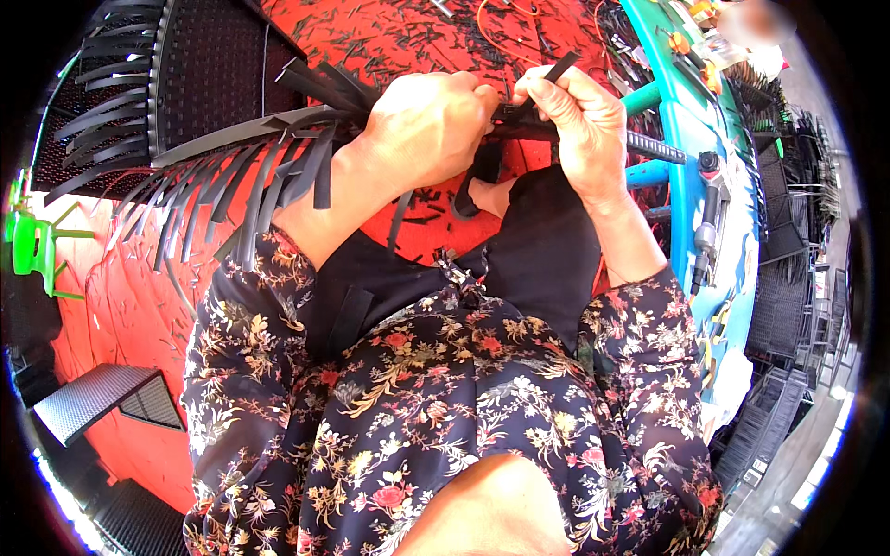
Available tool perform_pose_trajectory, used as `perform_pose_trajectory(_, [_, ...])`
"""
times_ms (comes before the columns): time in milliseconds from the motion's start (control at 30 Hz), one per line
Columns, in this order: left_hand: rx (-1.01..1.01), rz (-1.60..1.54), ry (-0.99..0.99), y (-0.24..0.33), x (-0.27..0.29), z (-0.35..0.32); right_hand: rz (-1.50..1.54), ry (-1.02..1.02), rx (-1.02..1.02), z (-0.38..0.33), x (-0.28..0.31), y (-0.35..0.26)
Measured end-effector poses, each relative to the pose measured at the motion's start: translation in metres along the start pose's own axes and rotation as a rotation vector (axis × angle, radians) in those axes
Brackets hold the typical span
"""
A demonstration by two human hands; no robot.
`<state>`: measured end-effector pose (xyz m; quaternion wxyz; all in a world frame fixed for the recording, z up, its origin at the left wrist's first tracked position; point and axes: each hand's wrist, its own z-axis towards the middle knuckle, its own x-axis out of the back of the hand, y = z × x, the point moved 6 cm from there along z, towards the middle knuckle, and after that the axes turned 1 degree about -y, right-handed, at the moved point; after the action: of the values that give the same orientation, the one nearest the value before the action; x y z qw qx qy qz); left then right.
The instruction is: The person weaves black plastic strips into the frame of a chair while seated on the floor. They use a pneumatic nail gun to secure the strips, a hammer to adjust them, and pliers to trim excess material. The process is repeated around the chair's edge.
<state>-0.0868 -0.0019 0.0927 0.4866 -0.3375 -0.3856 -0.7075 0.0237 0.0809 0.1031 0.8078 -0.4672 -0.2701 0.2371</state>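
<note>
A dark woven furniture piece point(218, 83) extends from the upper left toward my lap, with many flat black strip ends fringing its edges. My left hand point(422, 120) is closed in a fist over its frame bar, beside a bundle of loose strips point(338, 91); what lies under the fingers is mostly hidden. Just right of it, my right hand point(586, 120) pinches a flat black strip point(562, 67), whose free end sticks up past the thumb. A ribbed, wrapped bar end point(660, 146) pokes out to the right of my right wrist.
Black strip scraps litter the red floor covering point(371, 32). At right stands a blue-green table point(686, 213) bearing a power tool point(710, 218). A bright green stool point(35, 243) and a small woven piece point(97, 398) are at left. Stacked woven items point(779, 306) line the far right.
</note>
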Motion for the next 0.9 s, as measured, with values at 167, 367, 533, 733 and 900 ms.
perform_pose_trajectory(167, [-0.004,-0.024,0.096,0.002,0.005,0.002,0.222,0.141,-0.153,-0.018,-0.009,-0.005])
perform_pose_trajectory(367, [0.066,0.009,0.165,0.008,0.010,-0.003,0.414,0.168,-0.183,-0.030,-0.012,-0.011])
perform_pose_trajectory(533, [0.099,0.044,0.190,0.012,0.007,-0.013,0.364,0.092,-0.142,-0.033,-0.013,-0.039])
perform_pose_trajectory(733, [0.059,0.065,0.241,0.022,0.007,-0.018,0.239,-0.007,-0.142,-0.021,-0.011,-0.048])
perform_pose_trajectory(900, [0.073,0.080,0.237,0.027,0.009,-0.020,0.142,-0.050,-0.189,0.011,-0.012,-0.034])
